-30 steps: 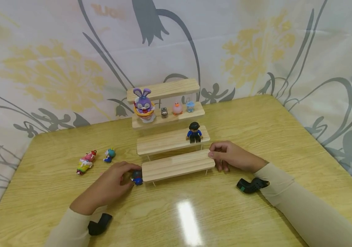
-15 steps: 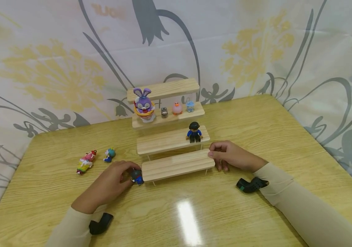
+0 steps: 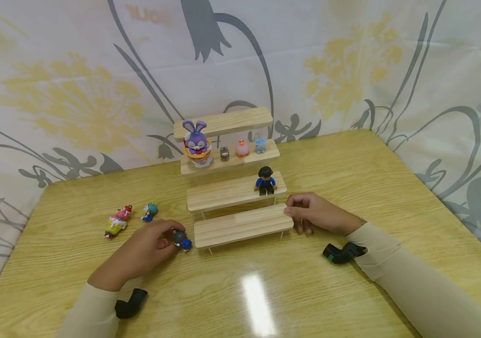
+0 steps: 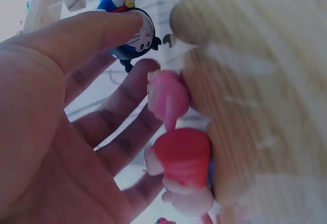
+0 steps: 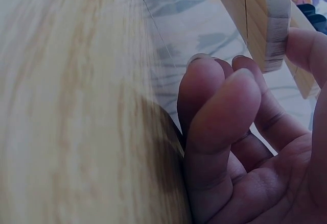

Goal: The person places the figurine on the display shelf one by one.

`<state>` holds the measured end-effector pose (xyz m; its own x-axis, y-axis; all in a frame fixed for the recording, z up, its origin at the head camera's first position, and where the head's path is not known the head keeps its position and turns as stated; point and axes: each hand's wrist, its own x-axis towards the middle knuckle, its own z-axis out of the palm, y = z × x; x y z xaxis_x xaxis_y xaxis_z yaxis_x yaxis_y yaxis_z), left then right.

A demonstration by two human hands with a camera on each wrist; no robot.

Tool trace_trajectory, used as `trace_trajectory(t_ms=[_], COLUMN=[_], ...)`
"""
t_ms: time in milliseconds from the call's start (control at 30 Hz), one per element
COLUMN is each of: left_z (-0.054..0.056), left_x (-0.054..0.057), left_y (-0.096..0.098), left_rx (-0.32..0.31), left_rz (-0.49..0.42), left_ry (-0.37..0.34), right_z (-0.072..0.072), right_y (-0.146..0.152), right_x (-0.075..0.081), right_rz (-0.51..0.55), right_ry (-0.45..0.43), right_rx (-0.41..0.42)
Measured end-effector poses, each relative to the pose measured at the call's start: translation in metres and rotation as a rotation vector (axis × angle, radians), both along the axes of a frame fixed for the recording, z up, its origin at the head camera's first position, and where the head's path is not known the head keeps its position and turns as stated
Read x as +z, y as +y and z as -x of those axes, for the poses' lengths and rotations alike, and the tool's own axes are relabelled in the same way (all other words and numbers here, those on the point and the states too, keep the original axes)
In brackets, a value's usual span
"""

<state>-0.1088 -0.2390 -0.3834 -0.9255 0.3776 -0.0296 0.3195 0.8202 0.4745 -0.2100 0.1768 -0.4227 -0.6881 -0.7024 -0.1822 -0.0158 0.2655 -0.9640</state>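
In the head view my left hand (image 3: 147, 251) is left of the lowest step, pinching a small cat-like figurine (image 3: 182, 241) with a dark head and blue body. The left wrist view shows the thumb across the figurine's (image 4: 140, 38) whiskered white face. A pink figurine in a red dress (image 4: 182, 150) lies by the palm on the table, mostly hidden in the head view. My right hand (image 3: 322, 215) holds the right end of the lowest step of the wooden display shelf (image 3: 244, 225). Its thumb touches that step's end (image 4: 43, 15), and its other fingers curl below.
On the upper steps stand a purple rabbit figurine (image 3: 197, 143), several tiny figures and a black-capped toy figure (image 3: 265, 180). Left on the table lie a colourful figurine (image 3: 118, 221) and a teal-and-blue one (image 3: 149, 212). A patterned cloth (image 3: 96, 94) hangs behind.
My left hand has drawn slightly left with the cat-like figurine, opening a gap to the lowest step; the figurine has tilted. My right hand stays in place on the shelf.
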Motion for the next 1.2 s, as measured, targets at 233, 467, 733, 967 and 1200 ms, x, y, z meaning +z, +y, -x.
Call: trace_trajectory(t_ms=[233, 467, 733, 967, 1200], left_z=[-0.004, -0.001, -0.001, -0.002, -0.005], left_x=[0.003, 0.005, 0.013, 0.015, 0.016], left_y=[-0.003, -0.004, -0.003, -0.004, -0.003], left_rx=[0.073, 0.111, 0.262, 0.314, 0.331], left_rz=[0.006, -0.024, -0.098, -0.222, -0.342], left_ry=[0.034, 0.022, 0.059, 0.037, 0.059], right_z=[0.000, 0.000, 0.000, 0.000, -0.002], right_y=[0.000, 0.000, 0.001, 0.000, -0.001], right_x=[0.000, 0.001, 0.001, 0.002, 0.003], right_rz=[-0.001, -0.006, -0.006, -0.008, -0.006], right_ry=[0.003, 0.006, 0.010, 0.013, -0.003], right_rx=[0.002, -0.003, 0.001, -0.006, -0.002])
